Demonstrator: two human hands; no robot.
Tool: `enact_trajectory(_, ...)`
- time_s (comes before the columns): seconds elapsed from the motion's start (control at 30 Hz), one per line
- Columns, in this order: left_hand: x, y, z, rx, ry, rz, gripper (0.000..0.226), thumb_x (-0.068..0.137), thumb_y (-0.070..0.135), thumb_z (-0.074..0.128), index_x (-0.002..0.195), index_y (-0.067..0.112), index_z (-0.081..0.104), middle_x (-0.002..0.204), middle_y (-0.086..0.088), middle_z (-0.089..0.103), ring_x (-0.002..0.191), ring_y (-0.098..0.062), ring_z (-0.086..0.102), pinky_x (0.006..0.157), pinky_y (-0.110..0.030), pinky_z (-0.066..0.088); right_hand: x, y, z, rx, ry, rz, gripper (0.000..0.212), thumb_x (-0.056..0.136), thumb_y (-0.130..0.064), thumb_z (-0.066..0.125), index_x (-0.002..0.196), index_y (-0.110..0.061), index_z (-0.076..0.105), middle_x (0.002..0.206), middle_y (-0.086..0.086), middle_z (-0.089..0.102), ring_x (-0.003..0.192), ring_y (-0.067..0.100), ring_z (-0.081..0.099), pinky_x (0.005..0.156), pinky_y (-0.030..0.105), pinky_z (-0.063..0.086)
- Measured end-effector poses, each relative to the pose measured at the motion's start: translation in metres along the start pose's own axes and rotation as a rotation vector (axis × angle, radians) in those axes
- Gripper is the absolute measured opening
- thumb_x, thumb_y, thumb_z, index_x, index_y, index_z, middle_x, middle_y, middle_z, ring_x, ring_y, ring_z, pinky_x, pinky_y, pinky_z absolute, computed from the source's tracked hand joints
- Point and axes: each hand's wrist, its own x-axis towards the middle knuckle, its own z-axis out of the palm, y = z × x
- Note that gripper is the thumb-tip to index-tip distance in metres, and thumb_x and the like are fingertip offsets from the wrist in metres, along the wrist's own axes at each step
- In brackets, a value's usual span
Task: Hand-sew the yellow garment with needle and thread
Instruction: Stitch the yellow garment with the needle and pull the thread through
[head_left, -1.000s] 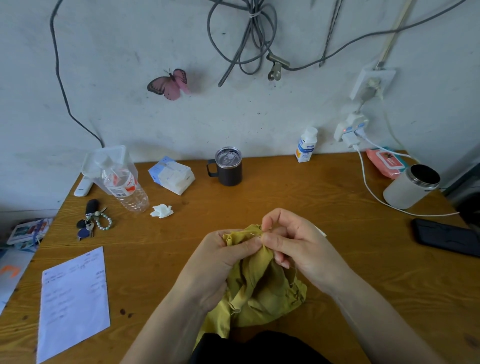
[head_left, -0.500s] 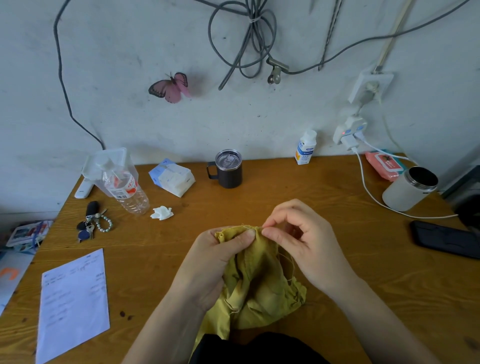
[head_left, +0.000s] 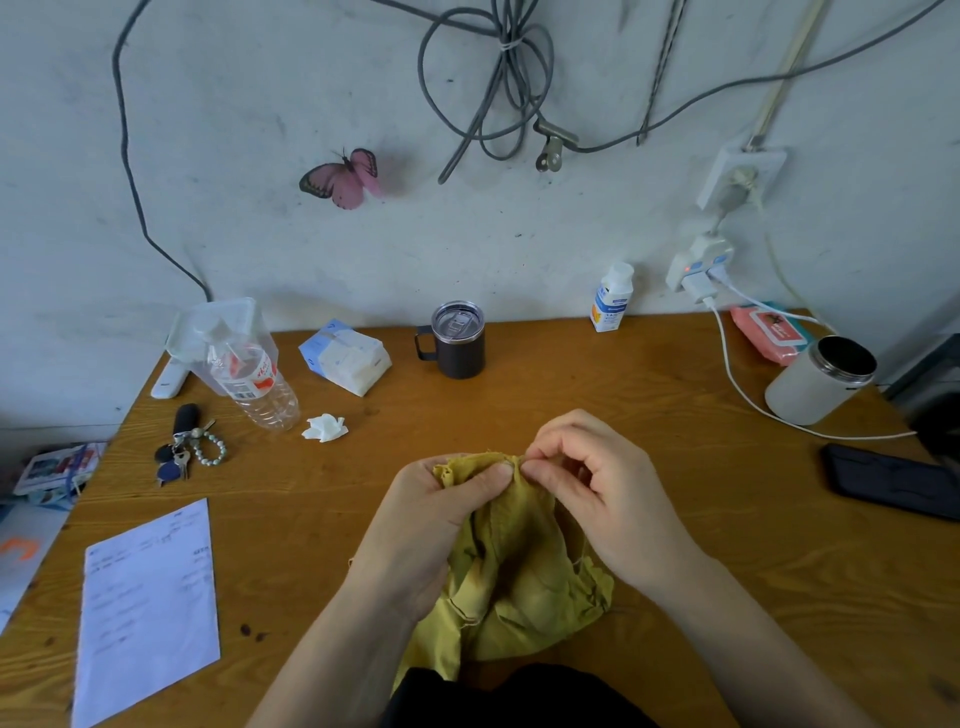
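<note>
Yellow garment (head_left: 519, 587) is bunched on the bench (head_left: 675, 519), on the near side of the dark mug (head_left: 460, 340). Left hand (head_left: 431, 525) has its grip closed on the top hem; right hand (head_left: 608, 499) pinches the same hem beside it, needle too small to make out.

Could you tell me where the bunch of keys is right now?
In the head view, the bunch of keys lies near the left edge of the desk, between the plastic bottle and the sheet of paper.
</note>
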Motion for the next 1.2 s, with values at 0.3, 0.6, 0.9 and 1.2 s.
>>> enact_trajectory(0.3, 0.003, -0.004, 0.003, 0.114, 0.015, 0.03, 0.016, 0.082, 0.016, 0.067, 0.075, 0.006, 0.077, 0.08, -0.019, 0.075, 0.074, -0.029, 0.073, 0.063, -0.028, 0.058, 0.001, -0.002, 0.007, -0.176, 0.109, -0.209, 0.021, 0.089, -0.026, 0.055, 0.083, -0.009, 0.067, 0.089, 0.0, 0.06, 0.07, 0.006, 0.056, 0.056, 0.019, 0.048)
enact_trajectory(0.6, 0.006, -0.01, 0.004, 0.154, 0.052, 0.05, 0.027, 0.085, 0.017, 0.067, 0.07, -0.006, 0.068, 0.069, -0.019, 0.067, 0.064, -0.032, 0.062, 0.063, -0.034, 0.055, -0.002, 0.008, 0.028, -0.212, 0.219, -0.227, 0.021, 0.091, -0.018, 0.05, 0.081, -0.006, 0.065, 0.083, 0.003, 0.062, 0.075, 0.012, 0.056, 0.061, 0.026, 0.049)
enact_trajectory(0.9, 0.008, -0.015, 0.007, 0.203, 0.151, 0.031, 0.025, 0.091, 0.014, 0.06, 0.077, -0.003, 0.072, 0.074, -0.023, 0.07, 0.071, -0.03, 0.069, 0.063, -0.039, 0.059, 0.011, -0.011, 0.026, 0.496, 0.245, 0.007, 0.017, 0.097, -0.009, 0.043, 0.083, -0.007, 0.053, 0.067, 0.002, 0.061, 0.051, 0.009, 0.048, 0.046, 0.023, 0.041)
enact_trajectory(1.2, 0.01, -0.001, -0.015, 0.051, 0.383, 0.148, 0.018, 0.091, 0.013, 0.06, 0.09, -0.001, 0.071, 0.086, -0.019, 0.075, 0.083, -0.033, 0.073, 0.077, -0.041, 0.059, 0.009, 0.025, -0.021, 1.295, 0.448, 0.614, 0.024, 0.097, -0.014, 0.037, 0.077, -0.012, 0.051, 0.051, -0.007, 0.037, 0.041, 0.005, 0.03, 0.037, 0.015, 0.028)
